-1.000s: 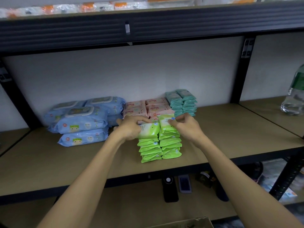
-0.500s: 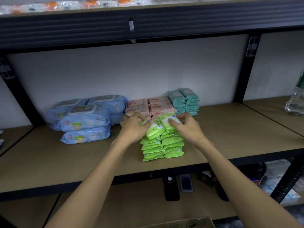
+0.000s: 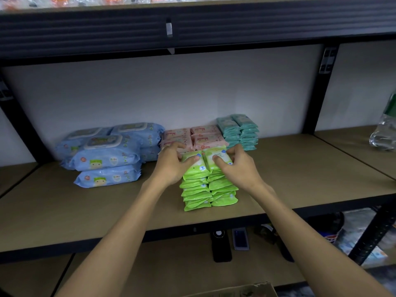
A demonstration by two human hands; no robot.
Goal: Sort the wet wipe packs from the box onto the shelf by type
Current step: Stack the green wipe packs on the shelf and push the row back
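At the bottom edge of your view, the rim of the cardboard box (image 3: pixel 242 291) is visible below your forearms. Beyond it, on the lower shelf board (image 3: pixel 162 273), lie a black remote (image 3: pixel 220 246) and a phone (image 3: pixel 240 239).

On the middle shelf (image 3: pixel 107 209), two side-by-side stacks of green wipe packs (image 3: pixel 209 190) stand near the front edge. Your left hand (image 3: pixel 172 165) grasps the top pack of the left stack, thumb on its face, fingers curled over the far end. Your right hand (image 3: pixel 236 166) grasps the top pack of the right stack in the same way.

Just behind the green stacks are the pink wipe packs (image 3: pixel 194 137). To their left lie the large blue wipe packs (image 3: pixel 107 152); to their right stand the teal wipe packs (image 3: pixel 237 130).

At far right stands a clear bottle (image 3: pixel 383 133).
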